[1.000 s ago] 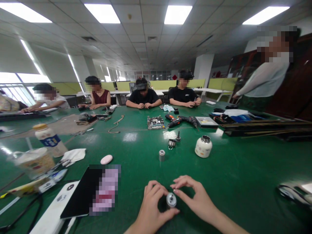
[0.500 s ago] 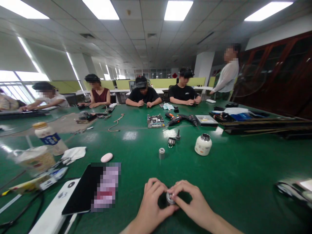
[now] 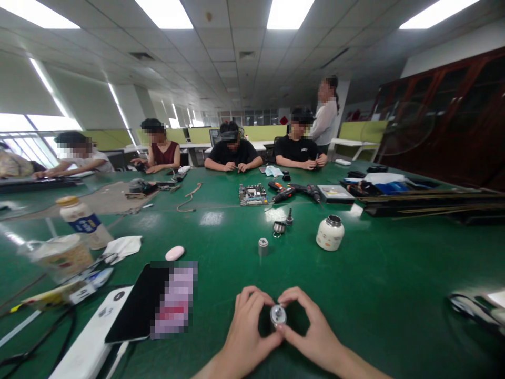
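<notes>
A small round silver metal part (image 3: 278,315) is held between my two hands near the front of the green table (image 3: 221,263). My left hand (image 3: 250,329) curls round its left side, with thumb and fingertips against it. From the right, my right hand (image 3: 311,329) pinches the same part with thumb and index finger. Its round end face, with a detail at the centre, shows upward. Farther forward, a similar metal cylinder (image 3: 263,247) stands upright on the table.
Beyond the cylinder lie a small metal cup-like part (image 3: 279,228), a cream jar (image 3: 330,233), a circuit board (image 3: 253,194) and power drills (image 3: 294,192). On the left are a tablet (image 3: 138,302), a white box (image 3: 92,337) and a bottle (image 3: 84,223). People sit across the table.
My right fingers have moved off the top of the metal part to its side, so its end face shows more. In the background, the standing person has moved left.
</notes>
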Available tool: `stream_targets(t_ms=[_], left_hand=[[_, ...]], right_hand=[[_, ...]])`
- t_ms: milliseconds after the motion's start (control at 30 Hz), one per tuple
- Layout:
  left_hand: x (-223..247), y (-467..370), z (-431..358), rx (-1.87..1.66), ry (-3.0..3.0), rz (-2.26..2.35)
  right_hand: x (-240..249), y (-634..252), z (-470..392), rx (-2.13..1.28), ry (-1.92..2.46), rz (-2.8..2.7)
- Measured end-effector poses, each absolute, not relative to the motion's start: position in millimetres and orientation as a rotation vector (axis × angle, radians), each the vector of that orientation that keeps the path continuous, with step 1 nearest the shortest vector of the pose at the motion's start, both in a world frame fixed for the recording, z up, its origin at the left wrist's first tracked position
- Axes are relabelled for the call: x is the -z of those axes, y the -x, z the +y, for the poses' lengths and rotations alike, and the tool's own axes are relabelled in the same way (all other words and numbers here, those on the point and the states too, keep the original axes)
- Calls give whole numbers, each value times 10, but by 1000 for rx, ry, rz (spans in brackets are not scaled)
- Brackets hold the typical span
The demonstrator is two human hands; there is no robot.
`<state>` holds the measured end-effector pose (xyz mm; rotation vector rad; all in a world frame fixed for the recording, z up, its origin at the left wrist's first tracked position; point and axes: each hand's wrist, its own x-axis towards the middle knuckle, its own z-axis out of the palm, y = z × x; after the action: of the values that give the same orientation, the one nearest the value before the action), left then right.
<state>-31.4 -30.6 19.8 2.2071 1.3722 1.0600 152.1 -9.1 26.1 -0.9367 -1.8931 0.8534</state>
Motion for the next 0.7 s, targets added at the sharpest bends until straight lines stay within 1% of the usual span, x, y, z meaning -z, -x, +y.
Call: stream_targets(t_ms=[167, 400, 700], left_hand=[[-171, 327, -303, -1134, -2188, 1310], [-236, 331, -340, -1098, -2357, 1180], [-314, 362, -381, -1075, -2351, 1028]], right_hand=[[-247, -1507, -101, -1009, 1025, -1995], [-235, -1516, -95, -985, 1020, -2042], [-207, -1524, -97, -953, 996, -2052]])
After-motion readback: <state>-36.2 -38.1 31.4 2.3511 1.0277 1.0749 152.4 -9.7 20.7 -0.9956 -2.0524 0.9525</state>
